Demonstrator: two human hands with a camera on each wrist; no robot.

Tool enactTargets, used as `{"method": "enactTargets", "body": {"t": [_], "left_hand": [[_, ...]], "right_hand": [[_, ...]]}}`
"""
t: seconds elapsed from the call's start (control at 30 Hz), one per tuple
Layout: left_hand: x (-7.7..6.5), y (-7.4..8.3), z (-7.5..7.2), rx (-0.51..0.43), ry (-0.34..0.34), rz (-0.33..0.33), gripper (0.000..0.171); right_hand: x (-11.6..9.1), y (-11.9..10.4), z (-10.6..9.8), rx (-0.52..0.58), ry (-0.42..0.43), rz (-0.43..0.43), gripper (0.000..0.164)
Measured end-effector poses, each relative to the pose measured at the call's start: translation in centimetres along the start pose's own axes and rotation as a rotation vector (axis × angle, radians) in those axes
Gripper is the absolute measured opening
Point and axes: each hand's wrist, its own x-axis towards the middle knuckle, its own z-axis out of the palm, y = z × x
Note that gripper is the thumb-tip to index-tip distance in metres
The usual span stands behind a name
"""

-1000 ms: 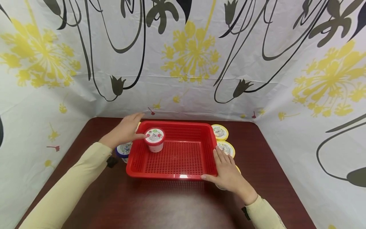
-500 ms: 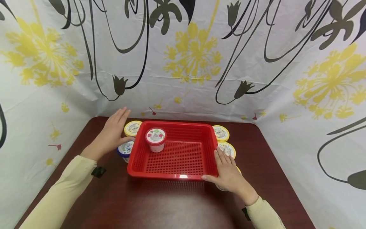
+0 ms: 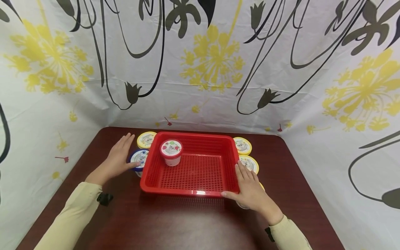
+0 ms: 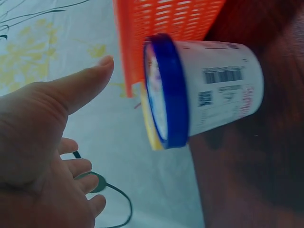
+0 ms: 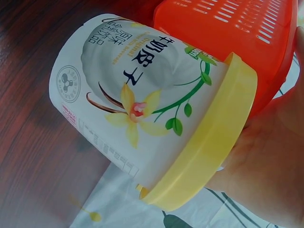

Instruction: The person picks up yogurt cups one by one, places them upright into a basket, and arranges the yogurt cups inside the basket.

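Observation:
A red basket (image 3: 195, 192) holds one tub with a red lid (image 3: 171, 152) standing upright in its back left part. Beside the basket's left wall is a blue-lidded tub (image 3: 139, 159), also in the left wrist view (image 4: 218, 85). My left hand (image 3: 114, 161) is spread just left of this tub, its thumb reaching over the blue lid, with nothing in the grasp. My right hand (image 3: 253, 192) lies with straight fingers along the basket's front right corner, thumb at the front rim. A yellow-lidded tub (image 5: 142, 99) sits under that hand, mostly covered in the head view.
Another yellow-lidded tub (image 3: 146, 140) stands behind the blue one. Two more, a rear yellow-lidded tub (image 3: 242, 146) and a nearer yellow-lidded tub (image 3: 249, 164), line the basket's right side. A patterned cloth (image 3: 175, 80) encloses the dark wooden table (image 3: 175, 225).
My left hand has drawn back from over the basket's left rim, beside the red-lidded tub, and come down to the left of the blue-lidded tub. The right hand stays in place.

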Motion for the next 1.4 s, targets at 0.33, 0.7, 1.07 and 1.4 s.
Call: {"method": "enactTargets", "body": {"t": [0.33,0.7,1.07,1.4], "left_hand": [[-0.6,-1.1,2.2,-0.041,-0.071,-0.004,0.110],[-0.6,-1.4,3.7,-0.074,-0.093,-0.035,0.109],[-0.4,-1.3,4.3,-0.062,-0.072,-0.060,0.104],[-0.5,-1.2,4.2,-0.056,-0.063,-0.070,0.105]], "right_hand": [[-0.1,0.0,-0.1,-0.003,0.003,-0.002,0.112],[-0.1,0.0,0.1,0.028,-0.003,0.011,0.113],[-0.1,0.0,0.1,0.027,0.001,0.009,0.113],[-0.1,-0.1,-0.1,0.015,0.001,0.008,0.112]]}}
